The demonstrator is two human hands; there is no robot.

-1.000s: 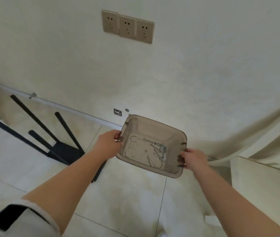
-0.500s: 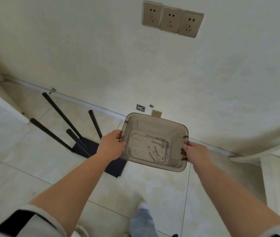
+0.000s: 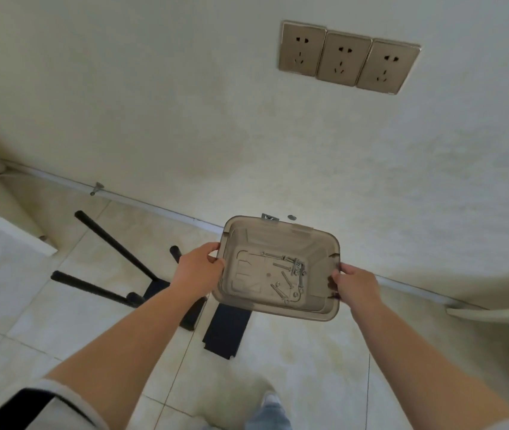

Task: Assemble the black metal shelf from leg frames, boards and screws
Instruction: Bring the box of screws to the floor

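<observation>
Smoky translucent plastic sits between my 2 hands: I hold a shallow rectangular bin (image 3: 278,268) out in front of me, above the tiled floor (image 3: 309,361). My left hand (image 3: 199,271) grips its left rim, thumb hooked over the edge and fingers curled underneath. My right hand (image 3: 354,285) clasps the right rim the same way, thumb on top. Both forearms are bare, and a grey-and-black sleeve (image 3: 29,405) is pushed up on my left arm.

Inside the bin, a loose scatter of silver screws (image 3: 292,274) lies toward the right side of its bottom; I cannot count them exactly.

Below the bin, on the floor, a black board (image 3: 227,333) lies flat, partly hidden by the bin. To its left stands the black shelf part with its tube legs (image 3: 113,243) pointing up and away, my left forearm crossing in front of its base.

Behind it all runs the pale wall (image 3: 154,103), with 3 beige sockets (image 3: 348,58) set in a row high on the right. A foot in a light shoe (image 3: 270,401) shows at the bottom edge.
</observation>
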